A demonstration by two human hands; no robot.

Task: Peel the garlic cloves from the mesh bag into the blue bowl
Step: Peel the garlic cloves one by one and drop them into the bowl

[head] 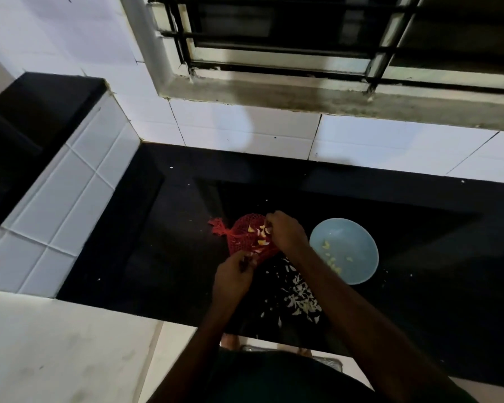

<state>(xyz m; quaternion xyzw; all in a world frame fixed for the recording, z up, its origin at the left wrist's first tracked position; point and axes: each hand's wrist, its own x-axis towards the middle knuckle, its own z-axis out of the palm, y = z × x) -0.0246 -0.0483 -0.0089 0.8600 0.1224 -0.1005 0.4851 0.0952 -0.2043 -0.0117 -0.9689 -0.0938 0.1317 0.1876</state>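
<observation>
Black counter point(157, 242), dim. Mesh bag point(242, 231) centre, blue bowl point(358, 239) right. Right hand point(285, 234) pinches bag; left hand point(233, 277) fingers curled, contents unclear. Risk: mesh snags, garlic cloves point(261, 231) scatter into peel pile point(300, 295).

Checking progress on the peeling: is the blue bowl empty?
No, the blue bowl holds several pale yellow peeled cloves scattered on its floor.

left hand point(233, 276), right hand point(285, 232) grip mesh bag point(242, 237) | cloves point(332, 260) in blue bowl point(361, 237)
</observation>
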